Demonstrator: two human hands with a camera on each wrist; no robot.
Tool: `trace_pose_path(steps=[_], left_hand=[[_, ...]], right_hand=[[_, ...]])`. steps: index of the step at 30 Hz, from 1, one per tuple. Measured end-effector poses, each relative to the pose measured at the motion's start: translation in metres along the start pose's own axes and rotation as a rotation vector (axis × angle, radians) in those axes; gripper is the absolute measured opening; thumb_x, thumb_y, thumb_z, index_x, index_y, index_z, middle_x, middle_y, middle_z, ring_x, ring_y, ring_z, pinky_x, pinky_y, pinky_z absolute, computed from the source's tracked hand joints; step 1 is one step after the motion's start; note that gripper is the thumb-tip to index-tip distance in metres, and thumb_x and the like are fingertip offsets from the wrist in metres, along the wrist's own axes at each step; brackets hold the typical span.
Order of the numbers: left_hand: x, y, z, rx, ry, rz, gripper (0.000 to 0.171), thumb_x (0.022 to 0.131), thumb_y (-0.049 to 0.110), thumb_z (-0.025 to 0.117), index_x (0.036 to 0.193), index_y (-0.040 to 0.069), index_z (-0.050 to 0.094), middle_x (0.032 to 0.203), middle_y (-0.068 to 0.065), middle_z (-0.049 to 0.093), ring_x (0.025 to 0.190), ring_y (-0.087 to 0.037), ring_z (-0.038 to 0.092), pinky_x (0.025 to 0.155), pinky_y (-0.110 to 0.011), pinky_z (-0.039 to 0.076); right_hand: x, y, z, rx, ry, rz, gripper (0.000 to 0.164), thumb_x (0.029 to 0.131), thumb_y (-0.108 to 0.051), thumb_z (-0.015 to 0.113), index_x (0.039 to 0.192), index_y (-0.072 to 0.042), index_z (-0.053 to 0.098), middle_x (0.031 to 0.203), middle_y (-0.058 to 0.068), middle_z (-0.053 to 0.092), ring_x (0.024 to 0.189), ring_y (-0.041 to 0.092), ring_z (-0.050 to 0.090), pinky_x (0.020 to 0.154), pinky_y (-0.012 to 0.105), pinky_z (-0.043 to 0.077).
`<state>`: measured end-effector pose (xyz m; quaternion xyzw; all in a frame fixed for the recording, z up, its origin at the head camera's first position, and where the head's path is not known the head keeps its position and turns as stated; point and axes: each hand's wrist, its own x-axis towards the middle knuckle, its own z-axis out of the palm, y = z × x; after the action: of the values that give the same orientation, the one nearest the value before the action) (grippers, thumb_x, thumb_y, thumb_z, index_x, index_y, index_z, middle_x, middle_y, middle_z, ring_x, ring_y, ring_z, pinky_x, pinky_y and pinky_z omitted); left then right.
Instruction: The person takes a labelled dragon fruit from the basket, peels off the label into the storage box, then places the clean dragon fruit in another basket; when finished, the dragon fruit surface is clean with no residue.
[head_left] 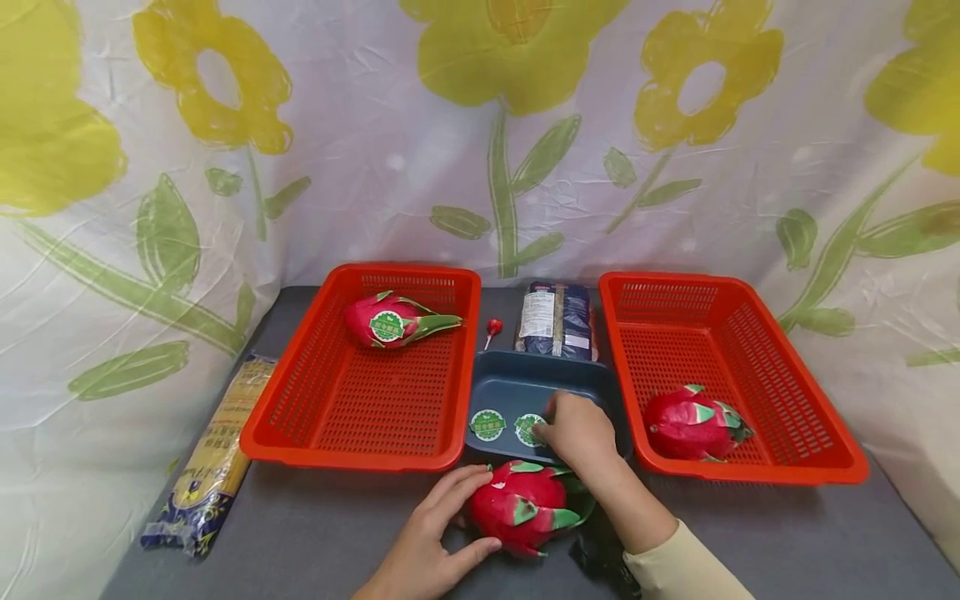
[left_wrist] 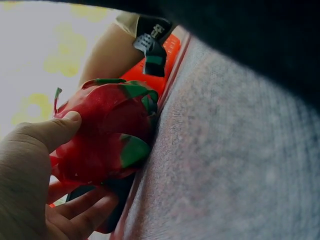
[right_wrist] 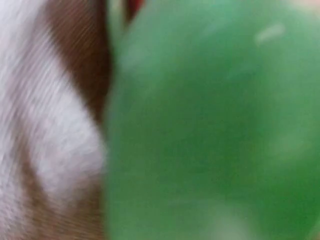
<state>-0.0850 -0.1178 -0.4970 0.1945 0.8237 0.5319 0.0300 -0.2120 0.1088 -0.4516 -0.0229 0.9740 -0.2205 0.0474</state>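
Note:
A pink dragon fruit (head_left: 519, 507) with green-tipped scales sits on the table in front of the blue tray (head_left: 491, 369). My left hand (head_left: 438, 529) holds it from the left, thumb on the near side and fingers on the far side; the left wrist view shows the thumb pressed on its red skin (left_wrist: 107, 125). Over the tray, my right hand (head_left: 581, 429) has curled fingers and pinches the right edge of a round green sticker (head_left: 529, 431). A second green sticker (head_left: 487, 425) lies to its left. A blurred green surface (right_wrist: 210, 130) fills most of the right wrist view.
A red basket (head_left: 255, 433) at left holds a stickered dragon fruit (head_left: 375, 321). Another red basket (head_left: 825, 442) at right holds a dragon fruit (head_left: 693, 423) with no sticker visible. Behind the tray are a lollipop (head_left: 493, 327) and a dark package (head_left: 557, 321); a pasta packet (head_left: 213, 454) lies far left.

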Motion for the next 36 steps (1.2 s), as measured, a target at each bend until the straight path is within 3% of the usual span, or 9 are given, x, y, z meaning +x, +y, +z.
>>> trace_pose_path(steps=[6,13,19,25,30,34,36], left_hand=[[0.000,-0.001,0.001,-0.003,0.007,0.005,0.068,0.087,0.045,0.081,0.147,0.035,0.051,0.146,0.005,0.049,0.122,-0.023,0.053,0.082,-0.030,0.058],[-0.001,0.000,0.001,0.001,0.028,0.029,0.068,0.086,0.043,0.082,0.147,0.036,0.052,0.147,0.009,0.048,0.122,-0.021,0.053,0.084,-0.030,0.058],[-0.002,-0.001,0.002,-0.005,0.037,0.035,0.067,0.086,0.043,0.083,0.146,0.037,0.053,0.146,0.010,0.048,0.124,-0.020,0.052,0.086,-0.031,0.058],[0.000,0.000,0.001,0.011,0.005,0.024,0.070,0.086,0.043,0.083,0.148,0.034,0.053,0.146,0.007,0.048,0.126,-0.022,0.050,0.089,-0.029,0.057],[-0.001,0.003,0.000,0.076,-0.015,0.005,0.074,0.084,0.042,0.085,0.150,0.031,0.052,0.146,0.006,0.049,0.128,-0.021,0.050,0.088,-0.028,0.056],[-0.001,0.006,0.001,0.146,0.001,0.003,0.075,0.084,0.051,0.082,0.149,0.030,0.052,0.145,0.007,0.050,0.127,-0.018,0.051,0.087,-0.028,0.057],[-0.001,0.008,0.001,0.173,0.014,0.012,0.074,0.085,0.055,0.079,0.149,0.029,0.053,0.145,0.006,0.051,0.127,-0.018,0.052,0.087,-0.029,0.057]], right_hand=[[-0.024,-0.008,-0.023,0.061,0.087,-0.055,0.033,0.082,-0.026,0.087,0.106,-0.008,0.073,0.079,0.002,0.065,0.068,0.017,0.057,0.061,0.035,0.053],[-0.060,-0.009,-0.060,0.132,0.298,-0.186,0.025,0.082,-0.024,0.087,0.099,-0.012,0.074,0.083,0.003,0.065,0.064,0.014,0.053,0.058,0.029,0.050],[-0.083,0.012,-0.085,0.198,0.475,-0.331,0.020,0.083,-0.014,0.086,0.098,-0.014,0.073,0.081,-0.005,0.060,0.067,0.013,0.053,0.057,0.026,0.049],[-0.101,0.050,-0.101,0.245,0.651,-0.361,0.023,0.081,-0.003,0.085,0.099,-0.012,0.074,0.089,-0.005,0.066,0.075,0.006,0.058,0.068,0.011,0.049],[-0.106,0.090,-0.108,0.277,0.783,-0.289,0.020,0.082,0.002,0.082,0.098,-0.005,0.074,0.092,0.000,0.068,0.080,-0.004,0.054,0.077,0.005,0.043],[-0.109,0.123,-0.109,0.233,0.876,-0.105,0.016,0.086,-0.004,0.079,0.101,-0.001,0.075,0.094,0.008,0.068,0.083,-0.013,0.048,0.079,0.005,0.036],[-0.111,0.140,-0.109,0.191,0.903,-0.002,0.017,0.088,-0.008,0.076,0.103,0.000,0.074,0.098,0.012,0.068,0.084,-0.011,0.047,0.079,0.007,0.032]])
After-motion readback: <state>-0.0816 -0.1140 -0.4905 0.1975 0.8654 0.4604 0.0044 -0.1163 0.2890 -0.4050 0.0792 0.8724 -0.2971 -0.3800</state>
